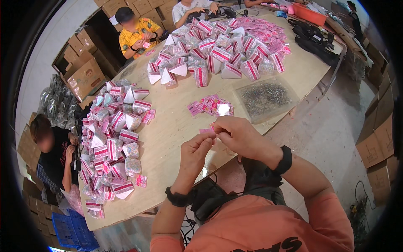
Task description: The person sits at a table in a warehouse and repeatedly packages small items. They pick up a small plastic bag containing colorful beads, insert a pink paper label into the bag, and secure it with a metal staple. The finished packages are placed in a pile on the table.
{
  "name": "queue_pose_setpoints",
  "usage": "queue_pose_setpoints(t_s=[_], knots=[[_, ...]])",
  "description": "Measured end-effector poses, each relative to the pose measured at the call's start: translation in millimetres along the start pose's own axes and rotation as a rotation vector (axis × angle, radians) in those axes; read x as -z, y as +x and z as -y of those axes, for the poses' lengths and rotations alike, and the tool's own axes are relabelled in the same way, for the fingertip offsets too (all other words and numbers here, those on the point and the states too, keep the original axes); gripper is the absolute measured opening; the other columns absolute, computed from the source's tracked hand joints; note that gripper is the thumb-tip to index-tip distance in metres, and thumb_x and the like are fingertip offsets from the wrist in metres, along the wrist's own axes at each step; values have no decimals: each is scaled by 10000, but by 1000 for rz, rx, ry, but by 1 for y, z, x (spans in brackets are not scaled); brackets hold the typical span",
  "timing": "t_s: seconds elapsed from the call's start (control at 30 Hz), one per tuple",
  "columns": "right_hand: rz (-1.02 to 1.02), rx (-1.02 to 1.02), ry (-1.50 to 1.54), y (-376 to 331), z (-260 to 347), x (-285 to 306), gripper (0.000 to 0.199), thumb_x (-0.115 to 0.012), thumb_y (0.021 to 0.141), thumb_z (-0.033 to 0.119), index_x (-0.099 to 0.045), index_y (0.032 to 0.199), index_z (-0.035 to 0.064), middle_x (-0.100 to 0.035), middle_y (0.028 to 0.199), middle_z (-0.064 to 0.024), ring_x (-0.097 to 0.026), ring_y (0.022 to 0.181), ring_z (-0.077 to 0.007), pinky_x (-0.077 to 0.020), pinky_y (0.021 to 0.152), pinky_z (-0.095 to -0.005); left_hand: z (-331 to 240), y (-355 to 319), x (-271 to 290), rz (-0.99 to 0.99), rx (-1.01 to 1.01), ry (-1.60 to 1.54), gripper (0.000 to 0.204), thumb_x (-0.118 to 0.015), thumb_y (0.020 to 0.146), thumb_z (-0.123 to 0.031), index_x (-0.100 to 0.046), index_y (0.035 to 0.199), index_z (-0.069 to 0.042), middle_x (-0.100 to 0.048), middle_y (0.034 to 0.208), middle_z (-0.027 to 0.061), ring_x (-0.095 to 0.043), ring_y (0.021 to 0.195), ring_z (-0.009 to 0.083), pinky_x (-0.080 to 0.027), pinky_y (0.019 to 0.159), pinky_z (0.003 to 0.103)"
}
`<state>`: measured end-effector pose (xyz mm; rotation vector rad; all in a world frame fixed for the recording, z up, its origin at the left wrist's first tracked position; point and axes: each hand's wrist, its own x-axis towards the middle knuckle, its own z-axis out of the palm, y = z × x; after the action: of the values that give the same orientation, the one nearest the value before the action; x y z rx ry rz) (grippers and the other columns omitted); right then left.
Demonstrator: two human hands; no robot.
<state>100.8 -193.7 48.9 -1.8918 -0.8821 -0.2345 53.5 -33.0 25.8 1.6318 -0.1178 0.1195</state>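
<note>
Both my hands meet just above the near edge of the table, fingertips almost touching. My left hand (195, 151) is closed in a pinch on a small pink card (205, 131), which shows partly past the fingertips. My right hand (241, 134) is closed too, thumb and finger pressed together at the card; whatever it pinches is too small and covered to name. Just beyond lies a loose pile of pink printed cards (205, 105), with one white square piece (224, 110) among them. Right of the pile, a shallow clear tray (268, 116) holds many thin metal pieces (266, 95).
Heaps of clear packets with pink-and-white header cards (115, 145) cover the table's left side and far middle (218, 54). A person in black (56, 157) sits left, one in yellow (138, 35) far left, another in white at the far side. Black bags (312, 35) lie far right; cartons (375, 143) stand right.
</note>
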Motion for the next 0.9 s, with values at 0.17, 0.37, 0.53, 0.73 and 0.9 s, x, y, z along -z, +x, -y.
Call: queue_pose_setpoints(t_s=[0.17,0.37,0.53,0.73,0.9], knots=[[17,-20,-1,1,1,2,47,-493,743,51,-501,751,5,-535,684,-172,-536,663,-353,-420,577,-404,1,-1,3,4,21,86,179,-504,855,-79,-621,937,29,-622,858,56,-568,756,102,-446,681,228],[50,-14,7,4,2,0,57,-510,737,53,-502,759,1,-534,670,-163,-544,640,-322,-417,564,-393,1,-3,3,-56,-72,292,90,-553,831,-64,-595,833,15,-578,732,6,-520,648,69,-417,572,198],[89,-237,307,4,1,7,145,-556,755,49,-563,896,16,-592,805,-53,-544,720,-131,-441,646,-274,-4,-2,4,-133,-105,137,92,-567,832,-80,-564,781,-3,-545,670,-6,-477,590,49,-387,524,184],[33,-124,480,-12,-34,-25,175,-557,781,87,-593,941,25,-577,847,-35,-532,737,-113,-433,668,-255,-6,-1,2,-156,-38,53,120,-575,830,-81,-555,750,6,-488,629,-49,-406,558,25,-332,493,180],[57,-450,982,-20,-26,-40,119,-558,827,132,-579,848,17,-591,734,-40,-527,601,-82,-418,525,-193,-6,-6,-1,-166,-82,218,130,-575,822,-79,-551,730,9,-531,641,-7,-471,579,33,-384,528,181]])
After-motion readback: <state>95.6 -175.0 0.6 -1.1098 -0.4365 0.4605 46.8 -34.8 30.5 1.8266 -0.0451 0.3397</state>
